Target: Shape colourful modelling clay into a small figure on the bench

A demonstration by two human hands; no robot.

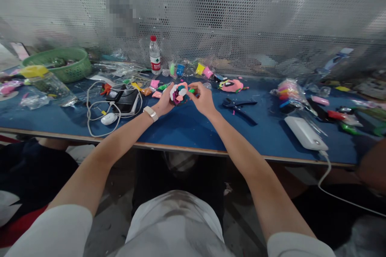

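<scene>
Left hand [165,102] cradles lumpy multicolored clay piece [180,93] above blue table [181,128], likely to steady it; right hand [203,98] pinches in at its side, exact grip unclear. Pliers [239,109], splayed, and soft-looking pink figure [231,85] lie nearby, probably for easy reach.

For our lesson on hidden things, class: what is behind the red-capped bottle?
Behind the bottle stands a perforated metal panel, its holes visible on both sides. Whatever lies directly behind the label and red cap is covered and cannot be seen.
</scene>
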